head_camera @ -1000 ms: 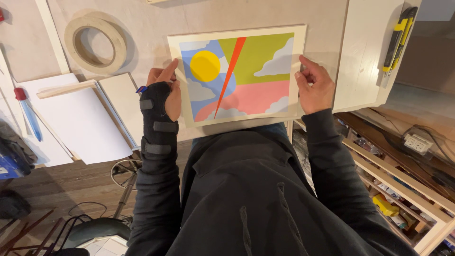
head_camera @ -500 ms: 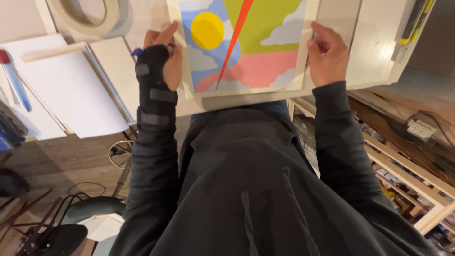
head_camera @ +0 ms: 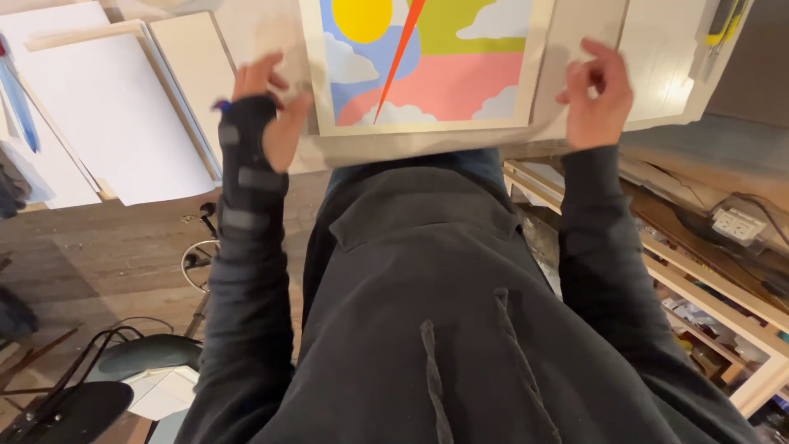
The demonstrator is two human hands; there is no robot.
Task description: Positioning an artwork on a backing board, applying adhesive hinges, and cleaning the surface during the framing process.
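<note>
- My left hand, in a black brace, is hovering open beside the painting.
- My right hand is hovering loosely curled, grasping nothing, over the table.

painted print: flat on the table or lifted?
Flat, as far as the view shows. The print lies face up on the tabletop. The left hand and right hand are beside it; contact cannot be told.

Mount: worn on the head, the only view.
Facing: steeply down over the dark hoodie.
Nearness: close; counter edge at 12 o'clock, floor at 8 o'clock.
</note>
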